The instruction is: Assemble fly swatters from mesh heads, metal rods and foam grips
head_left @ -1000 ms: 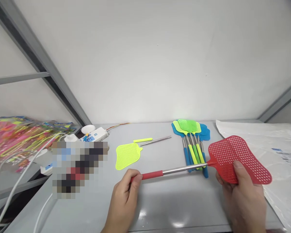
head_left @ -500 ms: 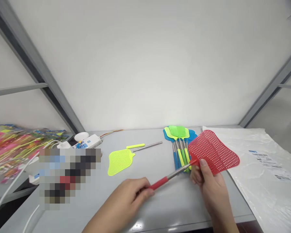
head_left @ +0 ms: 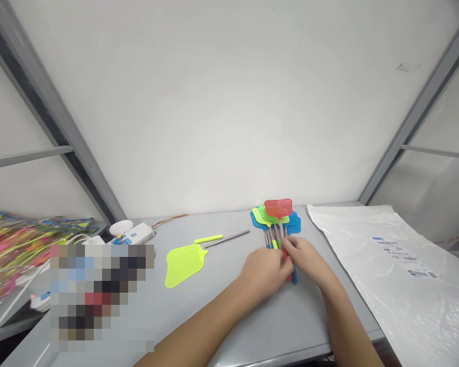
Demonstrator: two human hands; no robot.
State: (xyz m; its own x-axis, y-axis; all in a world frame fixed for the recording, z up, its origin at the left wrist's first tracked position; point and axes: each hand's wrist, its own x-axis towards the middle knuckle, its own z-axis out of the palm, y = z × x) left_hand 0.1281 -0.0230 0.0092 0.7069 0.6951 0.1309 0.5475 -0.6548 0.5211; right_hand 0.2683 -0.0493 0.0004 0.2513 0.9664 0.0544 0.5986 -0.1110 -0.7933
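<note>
A red fly swatter (head_left: 278,208) lies over a pile of blue, yellow-green and green fly swatters (head_left: 258,218), their heads toward the wall. My left hand (head_left: 265,267) is closed on its red handle from the left side. From the right, my right hand (head_left: 304,257) pinches the upper end of that same handle. Both hands hide much of the handles beneath. To their left lie a loose yellow-green swatter head (head_left: 185,265), a thin metal rod (head_left: 227,239) and a yellow-green handle sleeve (head_left: 208,238), all separate.
On the right, a large white plastic bag (head_left: 367,244) with a printed label covers the table. A white power strip (head_left: 137,234) with cables stands at the left, beside a blurred-out patch. Bagged colourful items (head_left: 19,255) lie farther left. A white wall closes off the back.
The red swatter has moved from in front of me onto the pile. My right hand has shifted from its head to its handle, and my left hand has come across to the right.
</note>
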